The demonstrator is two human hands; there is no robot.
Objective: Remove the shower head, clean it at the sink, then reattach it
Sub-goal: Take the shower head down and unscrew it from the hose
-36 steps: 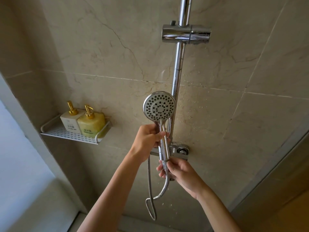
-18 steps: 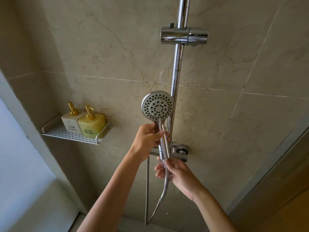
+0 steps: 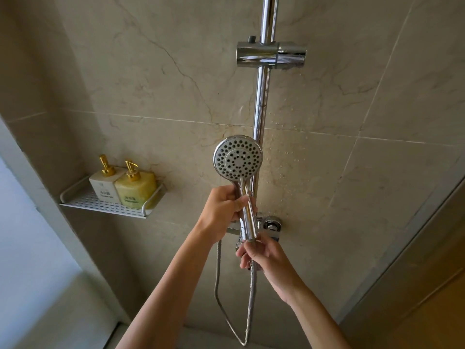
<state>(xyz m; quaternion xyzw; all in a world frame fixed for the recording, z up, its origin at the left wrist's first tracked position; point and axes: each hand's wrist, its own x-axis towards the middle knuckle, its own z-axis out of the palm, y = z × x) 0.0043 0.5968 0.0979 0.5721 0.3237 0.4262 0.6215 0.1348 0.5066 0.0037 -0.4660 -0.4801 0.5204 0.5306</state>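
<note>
The chrome shower head [image 3: 237, 158] faces me, held upright in front of the vertical chrome rail [image 3: 261, 102]. My left hand [image 3: 221, 210] grips the upper part of its handle. My right hand [image 3: 261, 255] pinches the hose end right at the bottom of the handle. The metal hose [image 3: 250, 306] hangs down from there in a loop. The empty chrome holder [image 3: 270, 54] sits higher up on the rail. The mixer valve [image 3: 270, 224] shows behind the handle.
A white perforated shelf [image 3: 100, 206] on the left wall carries a white pump bottle [image 3: 104, 182] and a yellow pump bottle [image 3: 134, 187]. Beige marble tiles, spotted with water drops, cover the wall. A door frame runs down the right side.
The hose loop has swung and hangs straighter and lower. My right hand has shifted slightly on the hose end at the handle's base. The shower head has barely moved.
</note>
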